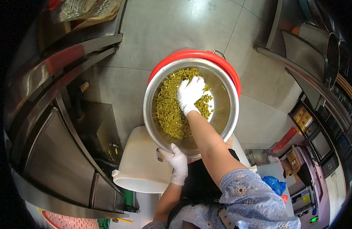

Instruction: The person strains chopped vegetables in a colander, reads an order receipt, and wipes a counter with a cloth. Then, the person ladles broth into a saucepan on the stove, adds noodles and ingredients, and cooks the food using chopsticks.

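Note:
A round metal strainer basin (230, 110) with finely perforated walls is tilted in front of me. Chopped green beans (169, 110), or a similar green vegetable cut small, are heaped on its left side; fewer pieces lie to the right. Both my hands wear white gloves. My left hand (176, 162) is closed on the basin's near rim, thumb over the edge, beside a small label. Inside the basin, my right hand (191, 93) is closed, curled into the chopped pieces, with its fingertips partly hidden.
Directly behind and under the basin shows a red bucket (233, 74) with a wire handle. A white plastic tub (139, 164) is close to my legs. Steel counters (65, 156) stand at left, metal racks (305, 53) at right. A pink basket (69, 220) sits lower left.

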The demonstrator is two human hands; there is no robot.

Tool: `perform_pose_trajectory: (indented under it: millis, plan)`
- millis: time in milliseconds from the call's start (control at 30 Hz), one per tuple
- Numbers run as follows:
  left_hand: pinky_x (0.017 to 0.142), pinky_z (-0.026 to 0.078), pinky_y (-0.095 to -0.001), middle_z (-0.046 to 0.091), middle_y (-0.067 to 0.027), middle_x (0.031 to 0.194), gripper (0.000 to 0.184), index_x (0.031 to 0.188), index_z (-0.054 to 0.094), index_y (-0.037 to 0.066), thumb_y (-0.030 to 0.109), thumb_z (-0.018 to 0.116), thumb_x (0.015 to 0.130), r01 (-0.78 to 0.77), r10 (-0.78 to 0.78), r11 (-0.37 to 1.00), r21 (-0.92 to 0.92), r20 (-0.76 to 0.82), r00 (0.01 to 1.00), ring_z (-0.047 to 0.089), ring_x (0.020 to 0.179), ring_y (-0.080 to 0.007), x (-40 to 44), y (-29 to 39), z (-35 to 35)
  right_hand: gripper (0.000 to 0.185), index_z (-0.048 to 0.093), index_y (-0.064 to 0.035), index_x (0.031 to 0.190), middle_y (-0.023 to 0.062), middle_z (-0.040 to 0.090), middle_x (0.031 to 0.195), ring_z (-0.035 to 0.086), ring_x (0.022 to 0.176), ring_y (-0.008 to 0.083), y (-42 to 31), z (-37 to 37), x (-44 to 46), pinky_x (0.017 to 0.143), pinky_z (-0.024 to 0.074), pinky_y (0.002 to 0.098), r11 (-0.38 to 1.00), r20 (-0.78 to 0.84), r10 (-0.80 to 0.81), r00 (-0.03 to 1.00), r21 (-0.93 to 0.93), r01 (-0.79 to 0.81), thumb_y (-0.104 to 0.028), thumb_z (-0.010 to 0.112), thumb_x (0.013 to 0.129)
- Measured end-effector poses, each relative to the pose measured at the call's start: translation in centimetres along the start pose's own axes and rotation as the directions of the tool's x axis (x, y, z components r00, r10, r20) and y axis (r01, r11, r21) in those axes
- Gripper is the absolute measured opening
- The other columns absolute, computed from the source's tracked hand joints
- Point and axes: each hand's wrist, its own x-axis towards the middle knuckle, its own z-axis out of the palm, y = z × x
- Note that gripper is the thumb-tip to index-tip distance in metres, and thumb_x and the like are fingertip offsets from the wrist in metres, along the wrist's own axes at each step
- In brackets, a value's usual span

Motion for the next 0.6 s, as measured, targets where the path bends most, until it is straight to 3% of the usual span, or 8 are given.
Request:
perform_pose_trajectory:
  millis: [333, 400, 433, 500, 600]
  plan:
    - [0.098, 0.038, -0.0371, 0.048, -0.0248, 0.121, 0.045, 0.128, 0.033, -0.012, 0.000, 0.051, 0.089, -0.023, 0.025, 0.998, 0.055, -0.022, 0.999, 0.050, 0.111, -0.0317, 0.2, -1.5, 0.0, 0.038, 0.054, 0.0028, 0.107, 0.0247, 0.048, 0.121, 0.045, 0.112, 0.0393, 0.3, 0.3, 0.2, 0.094, 0.0352, 0.0497, 1.000, -0.022, -0.017, 1.000, 0.014, 0.018, -0.028, 0.049, 0.084]
    - [0.100, 0.036, -0.0373, 0.041, -0.0320, 0.129, 0.063, 0.134, 0.021, -0.019, 0.012, 0.055, 0.091, 0.002, -0.003, 1.000, 0.026, 0.030, 1.000, 0.046, 0.118, -0.0344, 0.4, -1.2, -0.2, 0.038, 0.054, 0.0030, 0.106, 0.0247, 0.048, 0.121, 0.044, 0.112, 0.0394, 0.3, 0.3, 0.2, 0.095, 0.0352, 0.0498, 1.000, -0.028, -0.022, 0.999, 0.022, 0.023, -0.027, 0.049, 0.084]
    - [0.100, 0.036, -0.0373, 0.041, -0.0320, 0.129, 0.063, 0.134, 0.021, -0.019, 0.012, 0.055, 0.091, 0.003, -0.004, 1.000, 0.027, 0.030, 1.000, 0.046, 0.118, -0.0344, 0.3, -0.9, -0.2, 0.037, 0.054, 0.0030, 0.106, 0.0248, 0.048, 0.121, 0.045, 0.112, 0.0394, 0.3, 0.3, 0.2, 0.094, 0.0354, 0.0495, 1.000, -0.027, -0.019, 0.999, 0.020, 0.020, -0.027, 0.050, 0.084]
    - [0.099, 0.037, -0.0370, 0.047, -0.0245, 0.122, 0.046, 0.129, 0.032, -0.012, -0.001, 0.051, 0.089, 0.034, -0.033, 0.998, -0.051, 0.013, 0.999, 0.050, 0.111, -0.0317, 0.1, 0.0, 0.0, 0.037, 0.054, 0.0031, 0.106, 0.0248, 0.048, 0.120, 0.045, 0.111, 0.0394, 0.3, 0.3, 0.3, 0.094, 0.0356, 0.0492, 1.000, -0.026, -0.018, 1.000, 0.017, 0.018, -0.027, 0.050, 0.084]
    - [0.099, 0.037, -0.0367, 0.048, -0.0240, 0.122, 0.046, 0.129, 0.032, -0.011, -0.002, 0.051, 0.089, 0.013, -0.012, 0.999, -0.032, 0.012, 1.000, 0.050, 0.111, -0.0311, 0.1, -0.2, 0.0, 0.036, 0.053, 0.0031, 0.105, 0.0248, 0.048, 0.118, 0.045, 0.110, 0.0396, 0.4, 0.4, 0.3, 0.093, 0.0360, 0.0489, 0.999, -0.036, -0.033, 0.999, 0.033, 0.034, -0.026, 0.050, 0.084]
